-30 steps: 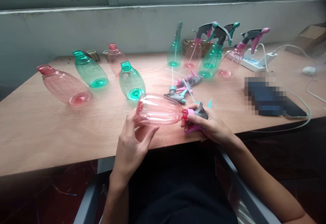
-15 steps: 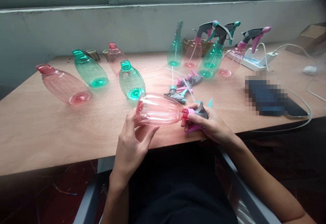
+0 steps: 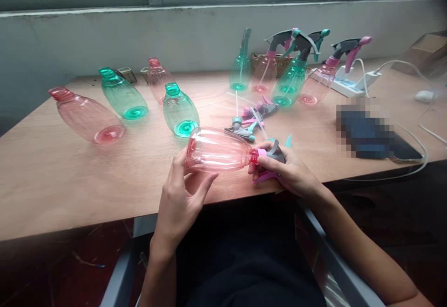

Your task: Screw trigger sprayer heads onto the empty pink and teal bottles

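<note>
A clear pink bottle [image 3: 218,150] lies sideways in the air just above the near edge of the wooden table [image 3: 52,176]. My left hand [image 3: 181,195] grips its base end with fingers curled around it. My right hand [image 3: 289,170] is closed on a grey and pink spray trigger head [image 3: 274,156] that sits on the bottle's neck. Just beyond, loose trigger heads [image 3: 249,121] with thin dip tubes lie on the table.
Open-necked pink [image 3: 87,118] and green bottles [image 3: 179,111] stand at left and centre. Several bottles with trigger heads [image 3: 291,76] stand at the back. A power strip [image 3: 349,83], white cables [image 3: 415,158] and a pixelated dark flat thing [image 3: 366,132] lie at right.
</note>
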Motion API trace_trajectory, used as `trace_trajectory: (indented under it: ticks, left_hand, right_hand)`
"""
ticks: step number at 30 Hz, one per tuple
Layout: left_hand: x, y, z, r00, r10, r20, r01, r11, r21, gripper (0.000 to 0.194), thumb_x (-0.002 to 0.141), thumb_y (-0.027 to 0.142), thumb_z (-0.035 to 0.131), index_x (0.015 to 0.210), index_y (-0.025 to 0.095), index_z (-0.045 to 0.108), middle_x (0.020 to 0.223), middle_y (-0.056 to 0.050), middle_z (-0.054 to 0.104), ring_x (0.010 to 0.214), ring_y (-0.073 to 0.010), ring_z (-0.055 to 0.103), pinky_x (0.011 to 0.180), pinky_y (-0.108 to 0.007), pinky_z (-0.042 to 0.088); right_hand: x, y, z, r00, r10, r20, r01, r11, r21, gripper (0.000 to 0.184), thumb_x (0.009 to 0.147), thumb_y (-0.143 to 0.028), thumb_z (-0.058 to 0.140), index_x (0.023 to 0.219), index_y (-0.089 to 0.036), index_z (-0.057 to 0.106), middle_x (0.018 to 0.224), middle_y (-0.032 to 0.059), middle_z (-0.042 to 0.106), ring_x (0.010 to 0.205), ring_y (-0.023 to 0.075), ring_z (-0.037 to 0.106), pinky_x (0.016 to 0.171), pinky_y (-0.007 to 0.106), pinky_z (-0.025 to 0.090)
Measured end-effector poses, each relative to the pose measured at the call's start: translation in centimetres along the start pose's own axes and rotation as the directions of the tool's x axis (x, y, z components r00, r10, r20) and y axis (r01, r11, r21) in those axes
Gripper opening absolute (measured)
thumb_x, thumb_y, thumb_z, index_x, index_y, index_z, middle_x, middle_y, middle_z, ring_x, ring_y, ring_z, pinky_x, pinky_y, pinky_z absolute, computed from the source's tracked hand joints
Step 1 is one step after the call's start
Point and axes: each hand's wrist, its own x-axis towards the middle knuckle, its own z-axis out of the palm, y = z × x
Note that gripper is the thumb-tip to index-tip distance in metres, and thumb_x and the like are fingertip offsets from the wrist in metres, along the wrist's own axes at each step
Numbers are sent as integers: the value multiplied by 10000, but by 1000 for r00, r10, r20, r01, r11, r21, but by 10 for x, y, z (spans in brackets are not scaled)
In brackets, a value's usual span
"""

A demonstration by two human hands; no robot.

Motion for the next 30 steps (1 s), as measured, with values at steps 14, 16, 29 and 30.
trace_trajectory:
  ticks: [14,16,29,30]
  left_hand:
    - [-1,1,0,1000,-12,-8,12,1000,-14,764,941,334,803,1612,362,438,1563,-84,590,1197,-231,734,1086,-420,641]
    - [-1,1,0,1000,-13,-8,13,1000,-13,763,942,330,803,1611,362,439,1551,-81,598,1186,-226,735,1090,-418,638]
    - [0,0,1,999,-30,-11,30,999,-12,772,926,347,819,1605,364,450,1529,-67,619,1120,-205,751,1071,-408,644]
    - [0,0,1,999,-33,-10,33,999,-13,777,925,347,820,1607,363,449,1530,-67,619,1119,-206,753,1071,-408,645]
  right_hand:
    - [0,1,-1,1000,-7,10,7,1000,5,243,967,-381,825,1087,-209,702,875,45,814,746,205,773,729,330,660]
    - [0,1,-1,1000,-5,11,5,1000,5,241,970,-382,823,1086,-209,701,872,47,815,747,205,772,732,330,661]
    - [0,1,-1,1000,-12,17,11,1000,24,227,980,-360,818,1097,-206,700,873,48,819,756,193,782,732,306,672]
    - [0,0,0,1000,-10,16,10,1000,25,226,980,-360,818,1094,-205,699,871,48,819,752,192,780,728,307,673]
